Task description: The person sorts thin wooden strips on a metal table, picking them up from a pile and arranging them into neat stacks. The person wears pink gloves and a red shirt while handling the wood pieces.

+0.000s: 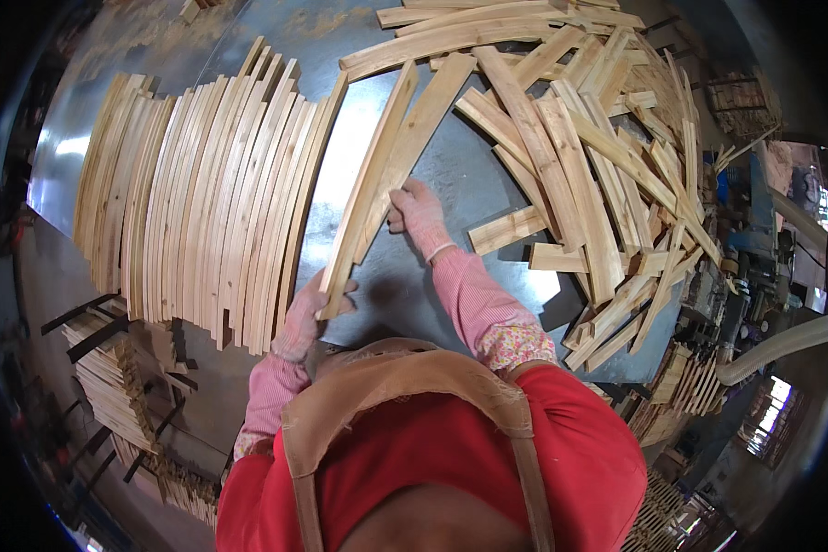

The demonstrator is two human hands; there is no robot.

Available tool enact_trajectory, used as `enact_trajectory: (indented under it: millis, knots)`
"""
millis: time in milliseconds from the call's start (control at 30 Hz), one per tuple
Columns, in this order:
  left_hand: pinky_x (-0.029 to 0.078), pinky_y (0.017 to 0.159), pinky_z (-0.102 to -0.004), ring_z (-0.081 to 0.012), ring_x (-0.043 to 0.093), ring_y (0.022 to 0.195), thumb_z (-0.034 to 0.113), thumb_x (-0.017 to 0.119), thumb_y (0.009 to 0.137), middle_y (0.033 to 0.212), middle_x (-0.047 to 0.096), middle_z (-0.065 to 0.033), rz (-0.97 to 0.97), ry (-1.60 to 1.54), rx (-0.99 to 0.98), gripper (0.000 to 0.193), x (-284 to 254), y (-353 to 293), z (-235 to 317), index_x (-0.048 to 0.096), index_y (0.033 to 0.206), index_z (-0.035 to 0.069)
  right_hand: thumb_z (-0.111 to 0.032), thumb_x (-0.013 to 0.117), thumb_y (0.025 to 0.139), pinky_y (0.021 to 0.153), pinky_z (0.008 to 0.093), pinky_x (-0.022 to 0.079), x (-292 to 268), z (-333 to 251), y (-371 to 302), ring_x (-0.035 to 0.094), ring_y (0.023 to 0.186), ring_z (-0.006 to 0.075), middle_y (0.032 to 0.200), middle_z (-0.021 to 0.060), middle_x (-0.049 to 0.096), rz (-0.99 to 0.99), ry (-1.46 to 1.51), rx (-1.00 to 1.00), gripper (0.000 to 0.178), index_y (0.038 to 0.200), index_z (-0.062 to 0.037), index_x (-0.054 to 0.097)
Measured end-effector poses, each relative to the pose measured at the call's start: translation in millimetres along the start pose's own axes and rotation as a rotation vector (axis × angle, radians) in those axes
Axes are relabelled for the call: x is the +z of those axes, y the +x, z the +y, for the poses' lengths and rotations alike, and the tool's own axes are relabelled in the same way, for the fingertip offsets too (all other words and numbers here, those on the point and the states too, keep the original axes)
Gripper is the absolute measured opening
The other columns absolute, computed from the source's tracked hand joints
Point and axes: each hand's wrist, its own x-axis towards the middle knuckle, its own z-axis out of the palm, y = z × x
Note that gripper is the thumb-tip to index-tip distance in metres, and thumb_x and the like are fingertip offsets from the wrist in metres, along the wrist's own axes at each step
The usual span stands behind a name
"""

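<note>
Pale wooden slats, as I log them from my remote seat: a neat row of slats [202, 193] on the metal table [451, 175]; my left hand [305, 317] clenched around the near end of two long slats [386, 175]; my right hand [420, 216] pressed flat on their edge, fingers loose; a loose heap of slats [589, 156].

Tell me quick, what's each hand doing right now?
Left hand: closed on the near end of two long pale wooden slats.
Right hand: resting against the same slats midway, grip unclear.
</note>
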Motion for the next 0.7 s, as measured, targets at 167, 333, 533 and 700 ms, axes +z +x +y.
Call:
enact_trajectory:
  millis: [167,333,533,700]
  knots:
    - [0.053,0.106,-0.0387,-0.0285,0.068,0.119,0.015,0.055,0.094,0.134,0.068,-0.0204,0.296,0.814,0.284,0.071,-46,-51,-42,0.042,0.159,-0.009,-0.026,0.069,0.096,0.049,0.0303,0.043,31,-21,-16,0.056,0.058,0.0127,0.076,0.0097,0.062,0.288,-0.157,-0.093,0.05,0.132,0.0083,0.064]
    - [0.049,0.111,-0.0549,-0.0483,0.062,0.127,0.019,0.063,0.091,0.142,0.063,-0.0285,0.372,1.233,0.11,0.062,-23,-52,-19,0.056,0.149,0.0,-0.037,0.065,0.095,0.107,0.0507,0.053,58,-37,17,0.07,0.12,0.0483,0.123,0.0339,0.073,0.21,-0.839,-0.227,0.073,0.151,0.0075,0.05]
    - [0.035,0.123,-0.0603,-0.0469,0.048,0.142,0.027,0.073,0.086,0.154,0.053,-0.0245,0.517,1.712,0.398,0.071,7,-25,4,0.056,0.151,0.005,-0.039,0.061,0.102,0.098,0.0497,0.056,94,52,-61,0.071,0.109,0.043,0.122,0.0248,0.073,-0.298,-0.988,-0.483,0.07,0.159,-0.0047,0.043]
    - [0.04,0.12,-0.0585,-0.0469,0.049,0.14,0.02,0.077,0.084,0.15,0.052,-0.0245,0.467,1.585,0.509,0.065,13,-5,24,0.057,0.144,0.003,-0.043,0.074,0.092,0.108,0.0491,0.052,5,-23,9,0.066,0.122,0.042,0.131,0.0219,0.071,0.52,-1.109,-0.669,0.07,0.15,-0.0069,0.058]
